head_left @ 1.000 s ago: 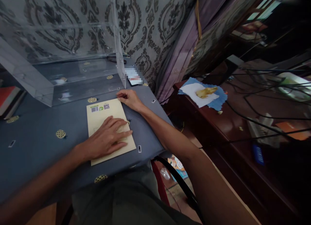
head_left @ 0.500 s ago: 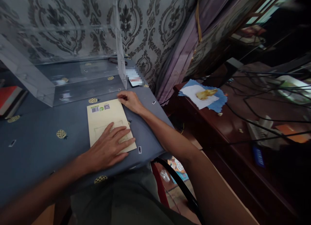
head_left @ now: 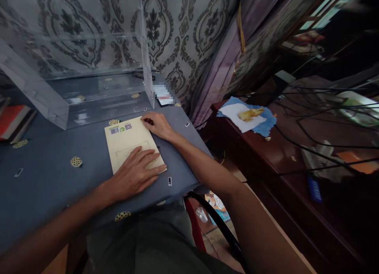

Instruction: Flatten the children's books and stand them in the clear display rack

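One booklet (head_left: 126, 139) shifted, left hand (head_left: 136, 170) on it, grip apart, right hand (head_left: 159, 125) at one corner (head_left: 139, 119), grip unclear

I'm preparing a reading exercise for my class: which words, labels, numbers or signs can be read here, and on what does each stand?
"OBEY", seemingly, printed sideways: tag on the gray-blue tablecloth.
Barcode, QR code, green logo, no legible words: on the cream booklet.
Framed print on the booklet: too small to read.
Phone screen: pixelated, unreadable.
Blue object on the brown desk: marks too blurred to read.
Other tablecloth tags: too small.
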`<state>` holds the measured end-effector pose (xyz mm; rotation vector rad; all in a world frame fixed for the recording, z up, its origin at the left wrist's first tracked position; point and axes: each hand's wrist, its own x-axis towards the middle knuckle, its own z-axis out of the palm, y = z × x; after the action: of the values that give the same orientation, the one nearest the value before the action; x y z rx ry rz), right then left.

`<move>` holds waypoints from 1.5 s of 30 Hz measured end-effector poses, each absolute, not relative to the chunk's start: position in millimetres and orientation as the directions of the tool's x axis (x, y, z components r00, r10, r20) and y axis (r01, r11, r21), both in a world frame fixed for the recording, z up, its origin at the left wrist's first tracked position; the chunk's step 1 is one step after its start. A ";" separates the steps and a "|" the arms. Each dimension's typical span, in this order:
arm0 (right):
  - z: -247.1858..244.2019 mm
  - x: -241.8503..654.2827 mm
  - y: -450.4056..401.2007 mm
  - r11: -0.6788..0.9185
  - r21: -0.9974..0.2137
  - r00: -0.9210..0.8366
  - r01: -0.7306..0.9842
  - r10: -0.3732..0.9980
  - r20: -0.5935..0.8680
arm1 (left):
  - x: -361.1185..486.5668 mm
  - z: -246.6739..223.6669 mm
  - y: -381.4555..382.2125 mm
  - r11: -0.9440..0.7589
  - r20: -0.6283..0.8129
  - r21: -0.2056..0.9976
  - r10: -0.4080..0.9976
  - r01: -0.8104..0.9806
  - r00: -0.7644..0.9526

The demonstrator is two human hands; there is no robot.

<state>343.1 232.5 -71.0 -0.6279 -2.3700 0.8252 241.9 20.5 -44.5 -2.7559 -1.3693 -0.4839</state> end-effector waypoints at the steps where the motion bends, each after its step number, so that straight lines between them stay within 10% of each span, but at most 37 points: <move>1: -70.5 343.1 231.1 0.723 -0.644 -0.748 0.251 0.567 0.345 | 242.5 -44.6 19.8 -0.616 0.293 0.108 0.770 0.780 0.567; 9: -64.1 343.4 217.8 0.754 -0.614 -0.782 0.235 0.521 0.341 | 251.6 -47.8 23.3 -0.532 0.309 0.111 0.821 0.840 0.479; 17: -68.6 342.9 222.2 0.531 -0.845 -0.816 0.059 0.514 0.265 | 272.3 -45.3 44.1 -0.373 0.178 0.188 0.923 0.909 0.342; 27: -68.8 342.9 229.1 0.367 -0.930 -0.818 -0.022 0.529 0.228 | 175.3 -9.8 44.3 -0.621 -0.126 0.305 0.725 0.722 0.677; 45: -52.4 361.9 238.4 0.443 -0.893 -0.826 0.079 0.530 0.190 | 237.5 -46.3 34.4 -0.296 0.058 -0.134 0.950 0.946 0.305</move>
<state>361.9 238.4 -52.4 -0.5126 -2.2528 1.3601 237.5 34.4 -46.3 -2.4188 -1.7706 0.0486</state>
